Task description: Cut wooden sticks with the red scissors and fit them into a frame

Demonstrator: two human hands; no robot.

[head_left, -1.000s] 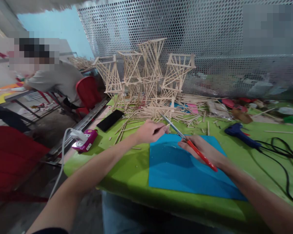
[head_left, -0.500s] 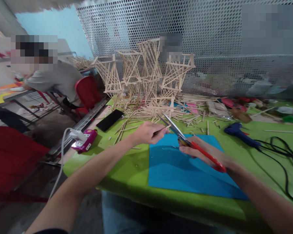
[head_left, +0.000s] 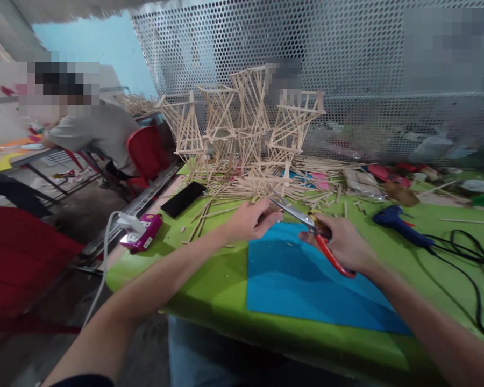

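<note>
Right hand: the right hand (head_left: pixel 342 243) gripped the red-handled scissors (head_left: pixel 312 228), blades pointing toward the left hand.
Left hand: the left hand (head_left: pixel 252 217) was pinched around a thin wooden stick (head_left: pixel 275 215) (mostly hidden by the fingers) right at the blade tips.
Under the hands: a blue sheet (head_left: pixel 306 285) lay on the green worktop (head_left: pixel 210 279).
Behind: loose sticks (head_left: pixel 242 188) were heaped near the hands, with stick towers (head_left: pixel 242 123) standing beyond.
Right side: a blue glue gun (head_left: pixel 395 217) lay with its black cable (head_left: pixel 468 258).
Left side: a black phone (head_left: pixel 183 198) and a pink charger (head_left: pixel 140 231) sat near the edge.
Beyond: another person (head_left: pixel 92 134) sat at a separate table.
</note>
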